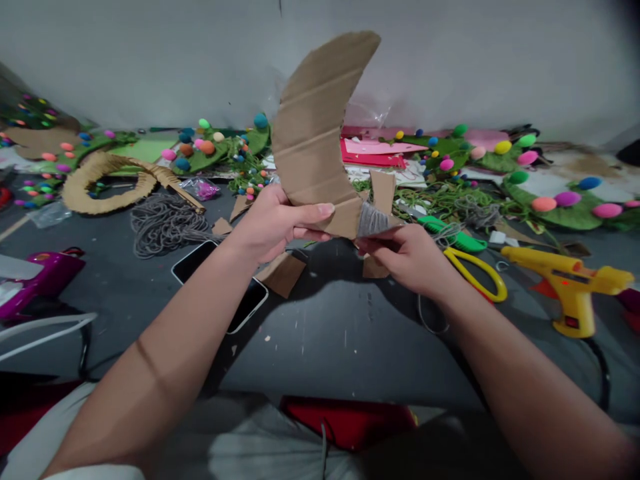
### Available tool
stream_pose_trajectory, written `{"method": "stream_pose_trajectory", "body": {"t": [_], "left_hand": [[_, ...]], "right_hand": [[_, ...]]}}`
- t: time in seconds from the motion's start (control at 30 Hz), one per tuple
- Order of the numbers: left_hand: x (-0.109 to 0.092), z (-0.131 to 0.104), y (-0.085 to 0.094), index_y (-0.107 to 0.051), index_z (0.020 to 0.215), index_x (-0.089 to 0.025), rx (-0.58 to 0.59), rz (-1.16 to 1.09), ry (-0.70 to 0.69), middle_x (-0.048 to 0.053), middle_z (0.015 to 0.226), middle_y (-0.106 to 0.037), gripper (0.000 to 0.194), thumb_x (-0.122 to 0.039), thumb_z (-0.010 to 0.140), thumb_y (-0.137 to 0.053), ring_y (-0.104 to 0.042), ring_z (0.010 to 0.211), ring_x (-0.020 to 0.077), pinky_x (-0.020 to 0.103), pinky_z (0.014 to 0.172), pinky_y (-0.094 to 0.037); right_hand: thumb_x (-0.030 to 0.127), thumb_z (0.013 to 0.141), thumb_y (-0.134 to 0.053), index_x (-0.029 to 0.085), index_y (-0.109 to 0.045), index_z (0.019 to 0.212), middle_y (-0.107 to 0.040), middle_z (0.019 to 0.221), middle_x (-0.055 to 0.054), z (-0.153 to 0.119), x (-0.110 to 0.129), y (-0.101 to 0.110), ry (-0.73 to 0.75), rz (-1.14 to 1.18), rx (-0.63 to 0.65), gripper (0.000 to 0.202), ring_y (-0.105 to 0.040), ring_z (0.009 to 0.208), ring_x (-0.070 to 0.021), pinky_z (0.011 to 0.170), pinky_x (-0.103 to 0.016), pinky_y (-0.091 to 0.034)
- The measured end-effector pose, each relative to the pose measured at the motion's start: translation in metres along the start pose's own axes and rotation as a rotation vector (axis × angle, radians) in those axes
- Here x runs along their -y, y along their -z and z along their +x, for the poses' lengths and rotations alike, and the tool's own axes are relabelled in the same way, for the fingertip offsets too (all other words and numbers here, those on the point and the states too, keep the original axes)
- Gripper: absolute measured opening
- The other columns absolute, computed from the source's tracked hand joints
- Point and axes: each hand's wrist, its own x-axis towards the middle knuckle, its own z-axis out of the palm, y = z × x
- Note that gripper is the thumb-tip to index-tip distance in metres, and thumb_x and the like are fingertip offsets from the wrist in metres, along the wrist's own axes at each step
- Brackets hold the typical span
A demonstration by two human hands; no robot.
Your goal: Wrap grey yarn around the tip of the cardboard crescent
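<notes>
A crescent-shaped piece of corrugated cardboard [315, 127] is held up above the table, its pointed tip toward the wall. My left hand [280, 223] grips its lower edge, thumb on the front face. Grey yarn [374, 221] is wound in tight turns around the lower right end. There my right hand [407, 257] is closed, thumb and fingers pinched at the yarn beside the wrapped part. A loose strand loops down beneath that hand. The fingertips of my right hand are partly hidden.
A yellow glue gun [570, 287] and yellow-handled scissors [480, 273] lie at right. Under my left forearm is a phone [250, 307]. A grey yarn bundle [165, 223] and cardboard ring [107, 183] sit at left. Green leaves with coloured balls line the back wall.
</notes>
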Motion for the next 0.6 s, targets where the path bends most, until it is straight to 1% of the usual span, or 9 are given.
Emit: {"method": "stream_pose_trajectory", "body": {"t": [0.07, 0.13, 0.23, 0.33, 0.43, 0.5, 0.6], "left_hand": [[0.0, -0.001, 0.001, -0.075, 0.104, -0.016, 0.083, -0.007, 0.054, 0.011, 0.107, -0.077, 0.035, -0.026, 0.073, -0.086, -0.076, 0.085, 0.0242, 0.03, 0.066, -0.066], [-0.001, -0.002, 0.0, -0.075, 0.103, -0.015, 0.157, 0.019, 0.096, 0.011, 0.104, -0.077, 0.034, -0.024, 0.072, -0.086, -0.076, 0.081, 0.023, 0.028, 0.062, -0.065], [-0.001, -0.004, -0.004, -0.076, 0.104, -0.014, 0.201, 0.119, 0.129, 0.011, 0.097, -0.078, 0.035, -0.022, 0.07, -0.085, -0.075, 0.08, 0.024, 0.028, 0.058, -0.064], [-0.002, -0.006, -0.01, -0.076, 0.102, -0.015, 0.17, 0.211, 0.136, 0.009, 0.091, -0.077, 0.033, -0.02, 0.071, -0.084, -0.075, 0.076, 0.0228, 0.028, 0.059, -0.064], [0.0, -0.006, -0.013, -0.076, 0.094, -0.014, 0.11, 0.308, 0.067, 0.008, 0.085, -0.077, 0.021, -0.022, 0.075, -0.08, -0.074, 0.072, 0.0218, 0.03, 0.06, -0.063], [0.001, -0.006, -0.016, -0.076, 0.092, -0.013, 0.052, 0.371, 0.014, 0.008, 0.083, -0.076, 0.018, -0.024, 0.077, -0.078, -0.074, 0.071, 0.023, 0.032, 0.061, -0.064], [0.004, -0.005, -0.019, -0.077, 0.095, -0.013, -0.044, 0.39, -0.05, 0.008, 0.088, -0.077, 0.022, -0.026, 0.078, -0.078, -0.075, 0.075, 0.0249, 0.035, 0.065, -0.065]], "right_hand": [[0.012, 0.082, -0.062, 0.016, -0.078, 0.085, -0.077, 0.084, -0.003, 0.001, -0.005, 0.004, 0.012, 0.032, 0.037, 0.017, -0.07, 0.084, -0.0202, 0.074, -0.028, -0.051], [0.016, 0.083, -0.065, 0.016, -0.079, 0.087, -0.078, 0.087, -0.003, 0.002, -0.007, 0.01, 0.001, 0.041, 0.042, 0.015, -0.071, 0.085, -0.021, 0.074, -0.029, -0.052], [0.029, 0.086, -0.068, 0.018, -0.081, 0.088, -0.078, 0.086, -0.004, 0.003, -0.006, 0.018, -0.048, 0.0, -0.022, 0.017, -0.07, 0.076, -0.0193, 0.068, -0.029, -0.051], [0.032, 0.084, -0.072, 0.02, -0.081, 0.085, -0.077, 0.077, -0.004, 0.002, 0.002, 0.023, -0.098, -0.043, -0.051, 0.015, -0.066, 0.066, -0.0168, 0.058, -0.028, -0.047], [0.032, 0.085, -0.072, 0.02, -0.079, 0.08, -0.073, 0.069, -0.003, -0.001, 0.012, 0.023, -0.127, -0.081, -0.069, 0.015, -0.06, 0.058, -0.0142, 0.052, -0.027, -0.042], [0.033, 0.087, -0.07, 0.019, -0.078, 0.081, -0.071, 0.067, -0.002, -0.004, 0.017, 0.021, -0.118, -0.11, -0.086, 0.017, -0.057, 0.056, -0.0131, 0.052, -0.027, -0.04], [0.03, 0.091, -0.065, 0.018, -0.077, 0.087, -0.072, 0.075, -0.002, -0.007, 0.023, 0.014, -0.072, -0.124, -0.1, 0.017, -0.059, 0.062, -0.0133, 0.057, -0.027, -0.044]]}}
